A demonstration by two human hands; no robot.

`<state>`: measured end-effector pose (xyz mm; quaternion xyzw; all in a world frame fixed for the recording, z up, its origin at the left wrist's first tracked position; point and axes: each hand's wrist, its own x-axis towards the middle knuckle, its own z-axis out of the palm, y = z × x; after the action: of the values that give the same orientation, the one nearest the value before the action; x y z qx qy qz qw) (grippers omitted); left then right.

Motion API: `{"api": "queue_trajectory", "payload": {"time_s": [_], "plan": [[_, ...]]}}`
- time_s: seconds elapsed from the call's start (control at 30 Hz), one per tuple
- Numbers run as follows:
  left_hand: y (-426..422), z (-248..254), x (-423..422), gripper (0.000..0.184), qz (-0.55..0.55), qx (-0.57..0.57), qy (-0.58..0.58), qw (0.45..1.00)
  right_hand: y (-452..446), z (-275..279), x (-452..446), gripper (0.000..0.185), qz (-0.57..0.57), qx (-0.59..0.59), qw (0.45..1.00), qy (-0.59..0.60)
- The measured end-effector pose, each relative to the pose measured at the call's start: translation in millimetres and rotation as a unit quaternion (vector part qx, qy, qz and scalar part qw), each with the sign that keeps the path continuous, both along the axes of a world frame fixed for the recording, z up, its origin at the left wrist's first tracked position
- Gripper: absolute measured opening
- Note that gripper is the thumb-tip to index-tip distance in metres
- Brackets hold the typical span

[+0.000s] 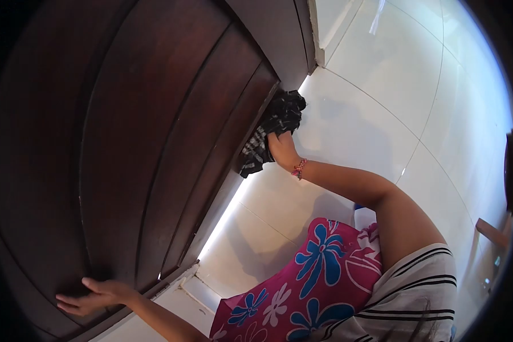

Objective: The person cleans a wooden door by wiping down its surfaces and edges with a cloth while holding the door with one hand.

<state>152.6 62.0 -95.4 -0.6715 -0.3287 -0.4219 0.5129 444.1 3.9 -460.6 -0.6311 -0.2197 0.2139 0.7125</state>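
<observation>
A dark brown wooden door with curved grooves fills the left half of the head view. My right hand is closed on a crumpled black cloth with white marks, pressed against the door's lower edge close to the floor. A beaded bracelet circles that wrist. Lower left, my left hand is by the door surface with its fingers apart and nothing in it; whether it touches the wood is hard to tell.
Pale glossy floor tiles lie to the right of the door. A white wall edge stands at the top, and a brown wooden piece is at the far right. Pink flowered fabric covers my lap.
</observation>
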Motion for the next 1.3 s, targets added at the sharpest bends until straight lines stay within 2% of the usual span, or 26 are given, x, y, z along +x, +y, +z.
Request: {"api": "queue_trajectory", "payload": {"time_s": [0.1,0.13,0.2,0.23,0.27,0.3,0.37,0.43,0.47,0.5,0.53,0.57,0.6,0.67,0.73,0.8,0.9,0.97,1.0,1.07,1.13,1.17,1.23,1.3], "plan": [[-7,-22,10,0.064,0.026,-0.046,0.071,0.996,6,0,33,0.040,-0.038,0.013,0.998,0.041],[-10,-28,12,0.063,0.015,-0.067,0.091,0.993,13,-8,52,0.039,-0.055,-0.059,0.997,0.021],[-21,-42,5,0.061,0.035,-0.113,0.122,0.985,22,20,91,0.037,-0.162,0.018,0.985,0.059],[-28,-48,2,0.060,0.047,-0.136,0.137,0.980,18,49,105,0.034,-0.152,0.041,0.983,0.096],[-34,-54,1,0.059,0.049,-0.164,0.147,0.974,23,53,121,0.032,-0.146,0.037,0.980,0.131],[-41,-59,-3,0.059,0.063,-0.196,0.163,0.965,22,78,122,0.029,-0.156,0.084,0.980,0.094],[-54,-69,-14,0.059,0.087,-0.257,0.190,0.943,33,57,125,0.029,-0.158,0.087,0.983,0.015],[-66,-78,-31,0.060,0.104,-0.303,0.201,0.926,26,62,97,0.031,-0.153,0.102,0.981,-0.055],[-69,-83,-40,0.060,0.111,-0.317,0.205,0.919,25,47,79,0.034,-0.134,0.126,0.982,-0.040],[-70,-86,-49,0.060,0.117,-0.328,0.209,0.914,25,34,63,0.038,-0.133,0.072,0.977,-0.151],[-71,-90,-55,0.062,0.118,-0.340,0.209,0.909,25,15,43,0.041,-0.124,0.031,0.991,-0.035],[-71,-94,-63,0.062,0.117,-0.330,0.220,0.910,20,-18,34,0.041,-0.050,0.040,0.997,-0.046],[-69,-98,-71,0.062,0.114,-0.319,0.231,0.912,21,-63,29,0.037,-0.013,0.009,0.991,-0.133],[-62,-109,-70,0.063,0.098,-0.315,0.240,0.913,16,-89,53,0.033,0.109,-0.035,0.976,-0.187],[-61,-114,-67,0.063,0.088,-0.311,0.251,0.913,21,-50,66,0.034,0.113,0.004,0.992,-0.062],[-58,-127,-65,0.059,0.069,-0.305,0.231,0.921,25,7,75,0.037,-0.046,0.087,0.987,0.125],[-49,-143,-69,0.056,0.045,-0.284,0.205,0.936,34,96,85,0.039,-0.097,0.130,0.985,-0.052],[-49,-150,-62,0.051,0.026,-0.285,0.158,0.945,45,163,90,0.040,-0.117,0.169,0.963,-0.175],[-51,-148,-55,0.049,0.015,-0.290,0.136,0.947,51,201,94,0.041,-0.126,0.196,0.943,-0.237],[-57,-139,-43,0.042,0.003,-0.297,0.091,0.951,63,268,98,0.042,-0.169,0.201,0.855,-0.446],[-60,-131,-38,0.040,-0.016,-0.310,0.046,0.950,61,340,76,0.044,-0.160,0.239,0.793,-0.537],[-63,-124,-35,0.039,-0.023,-0.318,0.028,0.948,56,370,47,0.044,-0.108,0.298,0.818,-0.481],[-66,-107,-31,0.037,-0.067,-0.333,-0.020,0.940,62,393,12,0.056,-0.115,0.296,0.756,-0.573],[-71,-98,-37,0.038,-0.110,-0.365,-0.053,0.923,40,414,-50,0.072,-0.050,0.284,0.708,-0.644]]}}
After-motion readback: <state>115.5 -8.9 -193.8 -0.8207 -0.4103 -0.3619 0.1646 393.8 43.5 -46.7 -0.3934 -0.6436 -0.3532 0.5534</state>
